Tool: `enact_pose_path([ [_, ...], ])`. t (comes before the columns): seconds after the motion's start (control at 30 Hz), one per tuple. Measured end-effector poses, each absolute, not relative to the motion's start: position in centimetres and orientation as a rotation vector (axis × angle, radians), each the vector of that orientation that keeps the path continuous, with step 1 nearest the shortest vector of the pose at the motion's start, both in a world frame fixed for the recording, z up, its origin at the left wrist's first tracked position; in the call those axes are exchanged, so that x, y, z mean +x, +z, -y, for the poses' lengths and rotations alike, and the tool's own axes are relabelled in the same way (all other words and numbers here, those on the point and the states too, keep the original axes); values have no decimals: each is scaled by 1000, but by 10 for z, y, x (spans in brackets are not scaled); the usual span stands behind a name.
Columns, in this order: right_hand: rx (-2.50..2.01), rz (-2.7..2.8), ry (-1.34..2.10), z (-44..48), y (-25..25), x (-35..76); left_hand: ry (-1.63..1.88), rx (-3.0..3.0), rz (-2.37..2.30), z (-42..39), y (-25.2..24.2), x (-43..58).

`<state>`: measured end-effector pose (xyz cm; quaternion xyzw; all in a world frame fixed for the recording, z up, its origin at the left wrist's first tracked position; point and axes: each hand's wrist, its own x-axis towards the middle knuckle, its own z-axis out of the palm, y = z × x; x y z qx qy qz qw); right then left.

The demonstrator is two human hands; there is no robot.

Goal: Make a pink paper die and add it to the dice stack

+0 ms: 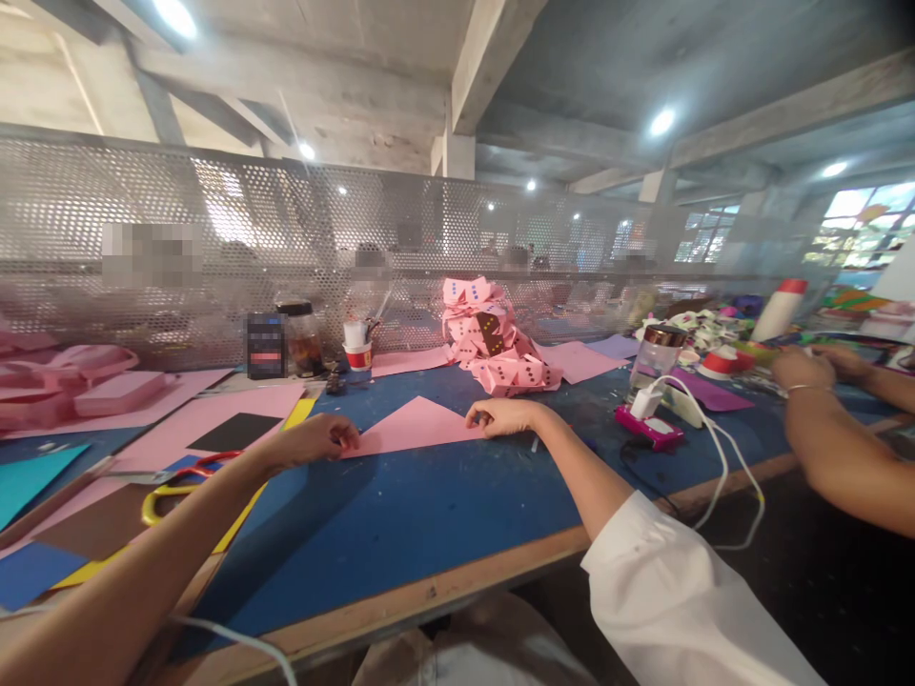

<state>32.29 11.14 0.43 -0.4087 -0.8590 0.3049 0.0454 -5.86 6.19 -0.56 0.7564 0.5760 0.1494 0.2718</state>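
A pink sheet (416, 426), triangular in outline with its point away from me, lies on the blue tabletop between my hands. My left hand (321, 440) is closed at the sheet's left corner, fingers curled down over it. At the opposite corner my right hand (506, 417) pinches the edge between thumb and fingers. Just behind the sheet rises a heap of folded pink pieces (493, 338) with small dark dots; one piece among them is dark brown.
Scissors (161, 500) with yellow and red handles lie on coloured sheets at left. Behind stand a phone (266, 345), a jar (306, 338) and a red-white cup (357, 356). A magenta power strip (649, 427) with white cable sits right. Another person's arms (829, 419) work far right.
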Motion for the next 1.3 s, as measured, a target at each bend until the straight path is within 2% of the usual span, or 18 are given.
enact_pose_path([
  [0.93,-1217,2686,1073,-113,13,337,300,2046,-1484,-53,11,-65],
  [1.3,-1227,2732,1022,-113,17,343,337,2106,-1478,-53,9,-67],
])
